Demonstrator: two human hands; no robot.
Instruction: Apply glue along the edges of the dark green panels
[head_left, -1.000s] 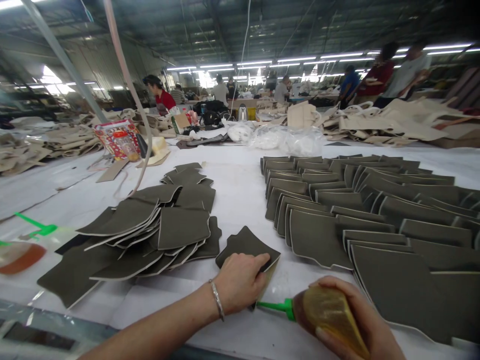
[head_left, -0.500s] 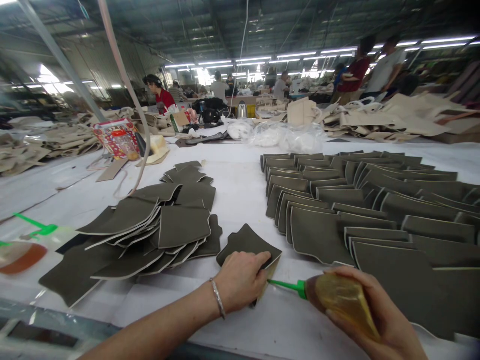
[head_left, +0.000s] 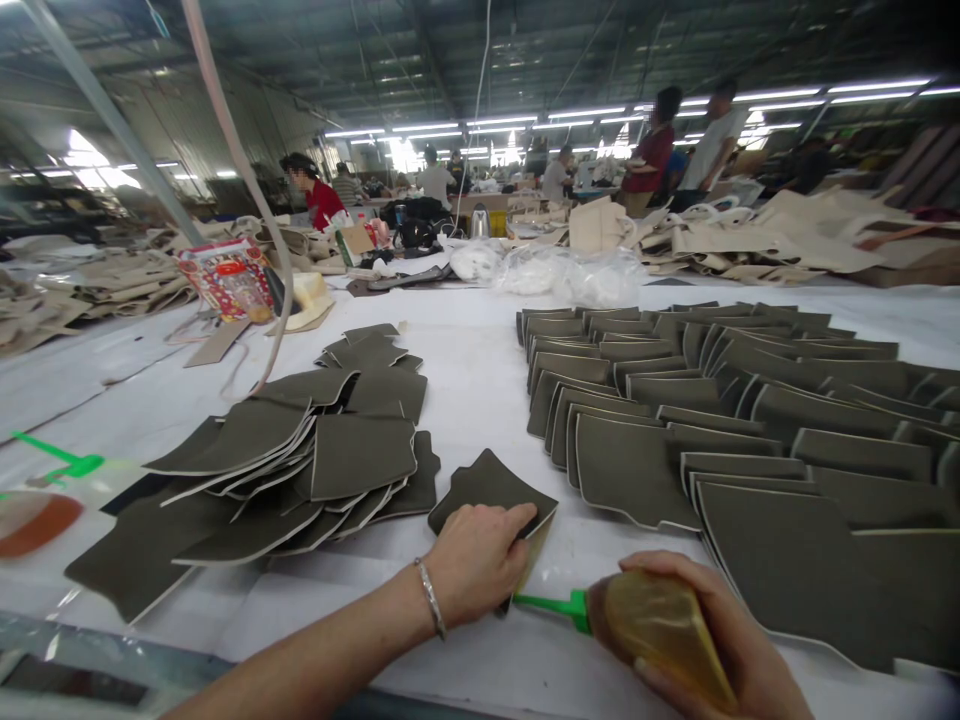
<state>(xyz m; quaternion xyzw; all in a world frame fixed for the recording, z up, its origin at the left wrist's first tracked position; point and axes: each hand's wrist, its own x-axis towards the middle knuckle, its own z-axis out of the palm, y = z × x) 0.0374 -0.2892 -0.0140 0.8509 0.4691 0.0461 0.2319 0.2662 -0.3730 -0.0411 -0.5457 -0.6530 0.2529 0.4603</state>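
Note:
My left hand [head_left: 480,555] presses on a single dark grey-green sheet piece [head_left: 487,485] with pale edges, lying on the white-covered table [head_left: 457,340]. The index finger stretches toward the piece's right corner; the other fingers are bent and partly hidden. In my right hand [head_left: 739,640] is a squeeze bottle [head_left: 660,625] of amber liquid, held on its side. Its green nozzle [head_left: 551,604] points left, the tip at the piece's near right edge, beside my left hand. Left of my hand lies a loose pile of similar pieces [head_left: 364,455].
Overlapping rows of the same pieces [head_left: 630,465] cover the right side. At far left are another green-nozzled bottle [head_left: 37,520] and a hanging hose [head_left: 277,270]. A red patterned bag [head_left: 217,275] and clear plastic bags [head_left: 570,275] lie farther back. Several people work beyond.
My right hand has moved the bottle left and toward me, so the nozzle tip slid down along the piece's edge. My left hand keeps its place on the piece. The view shifted slightly.

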